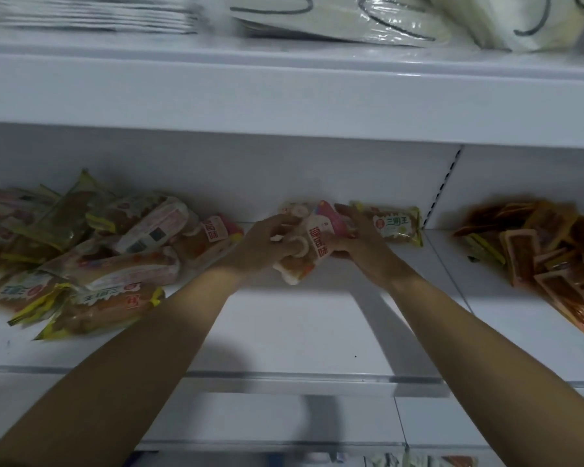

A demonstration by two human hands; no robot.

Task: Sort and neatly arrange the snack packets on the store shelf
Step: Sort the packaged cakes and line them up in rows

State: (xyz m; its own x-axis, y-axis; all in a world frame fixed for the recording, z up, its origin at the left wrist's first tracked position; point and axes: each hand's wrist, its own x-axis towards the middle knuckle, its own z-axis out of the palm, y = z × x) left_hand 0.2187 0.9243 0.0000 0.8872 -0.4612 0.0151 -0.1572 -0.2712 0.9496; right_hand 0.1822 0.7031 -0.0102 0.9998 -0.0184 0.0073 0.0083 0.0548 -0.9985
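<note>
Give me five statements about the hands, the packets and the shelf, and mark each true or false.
1. Both hands hold the pink packet. True: the left hand and right hand each have a grip on it.
2. The green-edged packet lies left of the hands. False: it lies just right of them, at the shelf's back.
3. The jumbled pile is on the left of the shelf. True.
4. The orange packets are stacked on the pile. False: they lie apart, at the far right.
5. The shelf above is bare. False: pale bags lie on it.
</note>
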